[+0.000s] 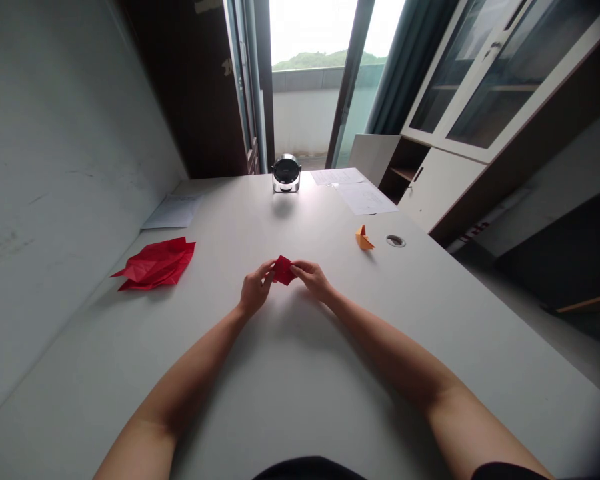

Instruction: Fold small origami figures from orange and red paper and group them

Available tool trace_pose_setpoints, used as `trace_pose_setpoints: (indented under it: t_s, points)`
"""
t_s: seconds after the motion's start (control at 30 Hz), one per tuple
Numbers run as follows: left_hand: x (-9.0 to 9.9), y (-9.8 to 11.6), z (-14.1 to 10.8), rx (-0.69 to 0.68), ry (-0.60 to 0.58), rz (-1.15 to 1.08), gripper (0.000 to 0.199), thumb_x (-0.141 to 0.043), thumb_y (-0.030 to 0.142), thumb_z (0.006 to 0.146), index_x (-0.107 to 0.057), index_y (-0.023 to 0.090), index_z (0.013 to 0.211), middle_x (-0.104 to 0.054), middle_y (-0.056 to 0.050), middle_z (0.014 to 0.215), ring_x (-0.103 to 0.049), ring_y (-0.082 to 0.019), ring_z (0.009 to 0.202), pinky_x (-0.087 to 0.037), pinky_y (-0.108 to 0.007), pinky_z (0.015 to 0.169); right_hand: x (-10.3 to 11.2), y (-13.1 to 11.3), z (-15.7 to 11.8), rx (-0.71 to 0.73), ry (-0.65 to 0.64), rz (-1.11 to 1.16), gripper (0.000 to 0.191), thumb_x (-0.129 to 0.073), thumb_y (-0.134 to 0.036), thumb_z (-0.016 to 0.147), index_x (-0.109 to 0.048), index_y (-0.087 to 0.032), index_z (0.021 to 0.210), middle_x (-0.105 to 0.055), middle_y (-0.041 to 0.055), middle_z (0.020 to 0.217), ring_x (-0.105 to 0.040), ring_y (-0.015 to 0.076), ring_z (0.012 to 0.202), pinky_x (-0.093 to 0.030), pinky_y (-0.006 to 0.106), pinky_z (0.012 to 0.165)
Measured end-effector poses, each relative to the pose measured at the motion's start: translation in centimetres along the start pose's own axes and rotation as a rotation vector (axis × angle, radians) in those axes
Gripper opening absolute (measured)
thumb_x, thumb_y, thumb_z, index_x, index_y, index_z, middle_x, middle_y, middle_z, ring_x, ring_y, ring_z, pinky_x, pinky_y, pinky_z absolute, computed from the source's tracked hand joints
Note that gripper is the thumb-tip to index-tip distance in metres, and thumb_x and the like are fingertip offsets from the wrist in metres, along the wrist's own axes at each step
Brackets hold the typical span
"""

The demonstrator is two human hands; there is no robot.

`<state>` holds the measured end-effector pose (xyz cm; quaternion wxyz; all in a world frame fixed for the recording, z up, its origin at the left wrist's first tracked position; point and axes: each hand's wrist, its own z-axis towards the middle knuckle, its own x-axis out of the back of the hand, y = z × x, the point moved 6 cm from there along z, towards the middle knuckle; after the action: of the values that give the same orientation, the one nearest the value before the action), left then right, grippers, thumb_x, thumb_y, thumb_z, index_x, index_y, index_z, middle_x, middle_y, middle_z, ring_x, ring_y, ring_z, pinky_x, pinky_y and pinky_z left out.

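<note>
A small folded piece of red paper (283, 270) is held up just above the white table (290, 373), between both hands. My left hand (257, 288) pinches its left side, with the fingertips partly behind the paper. On the right corner, the thumb and fingers of my right hand (312, 277) are closed. Farther left lies a larger crumpled stack of red paper (157, 265). An orange folded paper figure (363, 239) stands to the right, beyond my right hand.
A round black device on a metal stand (286, 173) is at the far edge. Printed sheets (365, 198) lie at the back right, and a pale packet (173, 211) at the back left. Near the orange figure is a round cable hole (395, 241). A wall borders the left side.
</note>
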<state>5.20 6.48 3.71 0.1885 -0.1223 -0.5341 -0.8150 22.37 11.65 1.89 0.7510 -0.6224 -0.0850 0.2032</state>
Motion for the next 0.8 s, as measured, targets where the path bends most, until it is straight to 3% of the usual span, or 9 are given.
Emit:
trace_pose_setpoints:
  t_s: [0.23, 0.4, 0.63, 0.8]
  points:
    - [0.64, 0.44, -0.14, -0.074, 0.046, 0.159, 0.035, -0.053, 0.04, 0.098, -0.068, 0.031, 0.128, -0.073, -0.007, 0.118, -0.071, -0.022, 0.083, -0.053, -0.034, 0.078, 0.05, 0.65, 0.16, 0.003, 0.008, 0.037, 0.038, -0.075, -0.051, 0.079, -0.075, -0.016, 0.095, -0.075, 0.0063, 0.086, -0.069, 0.0201, 0.08, -0.056, 0.037, 0.079]
    - [0.65, 0.79, -0.13, -0.115, 0.037, 0.246, 0.037, -0.051, 0.039, 0.099, -0.066, 0.03, 0.132, -0.072, -0.007, 0.1, -0.064, -0.018, 0.077, -0.047, -0.027, 0.073, 0.18, 0.96, 0.29, 0.003, 0.03, 0.018, 0.038, -0.074, -0.051, 0.08, -0.075, -0.017, 0.096, -0.075, 0.0055, 0.087, -0.068, 0.0199, 0.081, -0.057, 0.037, 0.08]
    - [0.57, 0.91, -0.07, -0.146, 0.019, 0.276, 0.039, -0.043, 0.035, 0.103, -0.062, 0.032, 0.137, -0.068, -0.006, 0.098, -0.061, -0.017, 0.079, -0.044, -0.026, 0.072, -0.24, 0.98, 0.39, 0.017, -0.015, 0.045, 0.056, -0.072, -0.049, 0.082, -0.063, -0.021, 0.13, -0.076, 0.0051, 0.092, -0.07, 0.0215, 0.082, -0.059, 0.041, 0.08]
    - [0.55, 0.73, -0.03, -0.132, 0.016, 0.265, 0.038, -0.045, 0.035, 0.102, -0.063, 0.031, 0.135, -0.067, -0.006, 0.096, -0.059, -0.016, 0.076, -0.044, -0.026, 0.072, 0.06, 0.95, 0.44, 0.028, 0.041, -0.018, 0.045, -0.072, -0.051, 0.081, -0.071, -0.019, 0.112, -0.075, 0.0068, 0.095, -0.07, 0.0221, 0.085, -0.059, 0.041, 0.08]
